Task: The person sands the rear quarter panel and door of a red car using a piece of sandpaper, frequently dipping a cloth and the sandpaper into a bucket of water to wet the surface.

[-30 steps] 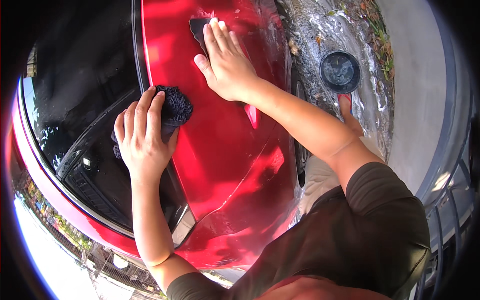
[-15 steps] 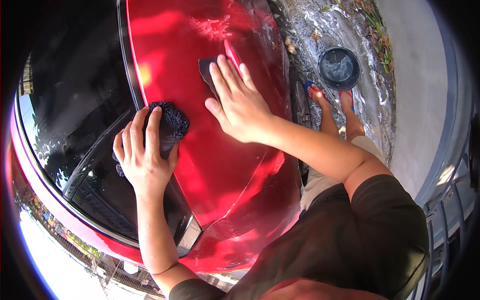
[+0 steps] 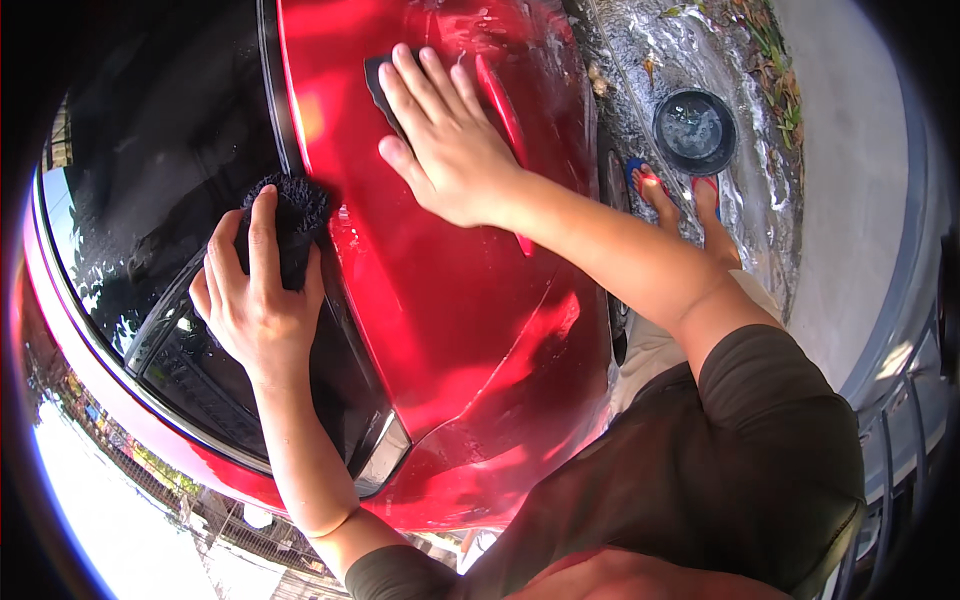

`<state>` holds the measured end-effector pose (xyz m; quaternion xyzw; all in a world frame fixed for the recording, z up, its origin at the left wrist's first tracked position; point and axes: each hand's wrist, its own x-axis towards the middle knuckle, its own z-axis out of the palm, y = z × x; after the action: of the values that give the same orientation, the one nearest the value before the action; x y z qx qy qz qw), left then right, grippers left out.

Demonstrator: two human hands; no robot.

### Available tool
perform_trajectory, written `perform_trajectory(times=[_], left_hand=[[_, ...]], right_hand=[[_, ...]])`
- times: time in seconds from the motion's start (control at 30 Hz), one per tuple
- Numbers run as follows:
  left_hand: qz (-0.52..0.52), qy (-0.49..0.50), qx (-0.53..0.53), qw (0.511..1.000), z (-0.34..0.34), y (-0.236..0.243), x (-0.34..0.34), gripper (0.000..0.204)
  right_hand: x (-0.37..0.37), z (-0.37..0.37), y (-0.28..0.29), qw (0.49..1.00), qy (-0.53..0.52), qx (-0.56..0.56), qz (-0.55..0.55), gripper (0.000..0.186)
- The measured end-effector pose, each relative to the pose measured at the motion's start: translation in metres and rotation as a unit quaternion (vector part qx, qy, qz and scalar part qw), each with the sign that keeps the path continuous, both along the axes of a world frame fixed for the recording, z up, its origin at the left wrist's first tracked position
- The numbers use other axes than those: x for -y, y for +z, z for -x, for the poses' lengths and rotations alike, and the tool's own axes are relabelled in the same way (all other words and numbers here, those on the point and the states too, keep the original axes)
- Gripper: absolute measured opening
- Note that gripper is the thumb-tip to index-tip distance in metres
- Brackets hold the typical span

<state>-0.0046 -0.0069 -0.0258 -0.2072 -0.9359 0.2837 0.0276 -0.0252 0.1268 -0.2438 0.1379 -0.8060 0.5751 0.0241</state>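
My left hand [image 3: 258,305] is curled around a dark, shaggy wash mitt or cloth [image 3: 303,203], at the border between the black car window [image 3: 170,180] and the red door panel [image 3: 440,330]. My right hand [image 3: 450,160] lies flat on the red panel, fingers stretched out, pressing a thin dark sheet [image 3: 374,85] against the paint. Only the sheet's edge shows past my fingers, so I cannot make out whether it is cloth or paper. Beside this hand, a raised red door handle [image 3: 500,105] runs along the panel.
A dark round bucket [image 3: 661,130] of sudsy water stands on the wet, foamy ground [image 3: 640,50]. My feet in sandals [image 3: 647,180] are close beside it. Plants and leaves [image 3: 778,90] border a pale concrete strip [image 3: 845,200], with metal railings [image 3: 890,460] at the right.
My right hand has slid across the panel toward the upper left, carrying the dark sheet with it. The left hand and shaggy mitt have shifted slightly left and up. The view has also shifted a little.
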Motion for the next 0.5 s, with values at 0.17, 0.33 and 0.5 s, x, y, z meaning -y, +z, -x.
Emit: perform_trajectory(times=[0.17,0.33,0.5], left_hand=[[0.019,-0.006,-0.022,1.0,0.002,-0.004,0.002,0.07],[0.033,0.001,-0.021,0.999,0.011,-0.016,-0.01,0.072],[0.064,0.042,0.071,0.995,-0.011,-0.028,-0.024,0.077]], right_hand=[[-0.02,-0.151,0.016,0.981,0.191,-0.01,0.006,0.079],[-0.008,0.127,-0.006,0.994,-0.038,0.014,-0.104,0.071],[-0.032,-0.078,0.002,0.987,0.153,-0.003,-0.046,0.076]])
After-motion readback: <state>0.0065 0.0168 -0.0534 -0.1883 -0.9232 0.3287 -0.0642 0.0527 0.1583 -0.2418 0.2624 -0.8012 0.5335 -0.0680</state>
